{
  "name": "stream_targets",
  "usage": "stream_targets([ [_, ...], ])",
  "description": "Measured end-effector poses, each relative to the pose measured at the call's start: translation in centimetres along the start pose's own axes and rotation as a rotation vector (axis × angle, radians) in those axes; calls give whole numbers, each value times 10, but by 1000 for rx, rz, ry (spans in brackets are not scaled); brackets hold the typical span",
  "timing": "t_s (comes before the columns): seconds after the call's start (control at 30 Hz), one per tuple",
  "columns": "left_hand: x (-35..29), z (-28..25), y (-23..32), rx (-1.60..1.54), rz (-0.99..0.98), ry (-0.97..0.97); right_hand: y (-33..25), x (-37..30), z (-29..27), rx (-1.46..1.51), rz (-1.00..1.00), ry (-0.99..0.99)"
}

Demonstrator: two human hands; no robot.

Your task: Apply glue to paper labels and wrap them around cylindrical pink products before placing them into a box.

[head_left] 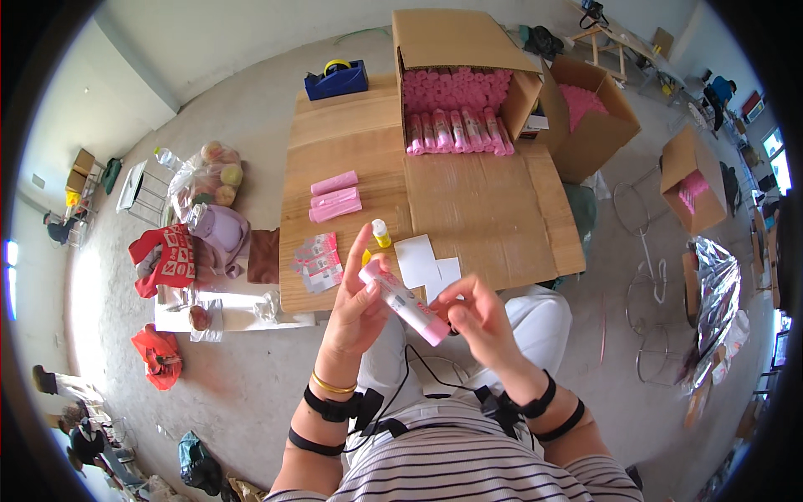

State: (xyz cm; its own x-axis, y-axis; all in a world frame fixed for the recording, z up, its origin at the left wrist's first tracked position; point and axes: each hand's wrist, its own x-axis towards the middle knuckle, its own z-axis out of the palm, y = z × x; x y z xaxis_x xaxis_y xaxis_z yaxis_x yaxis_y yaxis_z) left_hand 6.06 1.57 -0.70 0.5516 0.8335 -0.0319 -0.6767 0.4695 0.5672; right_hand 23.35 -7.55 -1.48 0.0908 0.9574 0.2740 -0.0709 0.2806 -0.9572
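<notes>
My left hand [358,311] holds a pink roll [407,304] wrapped in a white printed label, slanting down to the right. Its thumb presses on the roll's upper end, and the index finger points up. Beside the lower end is my right hand [483,325], fingers bent and apart; whether a fingertip touches the roll, I cannot tell. A yellow-and-white glue stick [381,233] stands on the table just beyond. White paper slips [416,259] lie to its right, and printed labels [318,263] are spread to its left. Farther back lie pink rolls without labels [335,195].
At the table's back, an open cardboard box [464,42] lies on its side, stacked with pink rolls, labelled ones in front. A blue tape dispenser [337,81] stands back left. More cartons [592,125] are at the right. Bags and a red cloth [163,258] sit left of the wooden table [343,134].
</notes>
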Motion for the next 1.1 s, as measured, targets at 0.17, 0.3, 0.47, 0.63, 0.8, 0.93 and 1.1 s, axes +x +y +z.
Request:
stream_targets([
  [0.17, 9, 13, -18, 151, -70, 16, 4, 22, -4, 329, 424, -227],
  [0.3, -1, -7, -45, 450, -118, 138, 4, 23, 5, 20, 301, -121],
  [0.47, 2, 4, -52, 528, -119, 183, 1, 33, 12, -470, 182, -23],
  [0.63, 8, -2, -52, 579, -35, 157, 5, 46, 6, -450, 125, 21],
  [0.8, -1, 5, -58, 560, -144, 117, 24, 64, -6, -243, 66, 155],
  [0.93, -8, 8, -54, 630, -154, 86, 11, 75, -26, -79, 274, 113],
  [1.1, -4, 14, -47, 543, -117, 219, 5, 66, -26, -87, 192, 21],
])
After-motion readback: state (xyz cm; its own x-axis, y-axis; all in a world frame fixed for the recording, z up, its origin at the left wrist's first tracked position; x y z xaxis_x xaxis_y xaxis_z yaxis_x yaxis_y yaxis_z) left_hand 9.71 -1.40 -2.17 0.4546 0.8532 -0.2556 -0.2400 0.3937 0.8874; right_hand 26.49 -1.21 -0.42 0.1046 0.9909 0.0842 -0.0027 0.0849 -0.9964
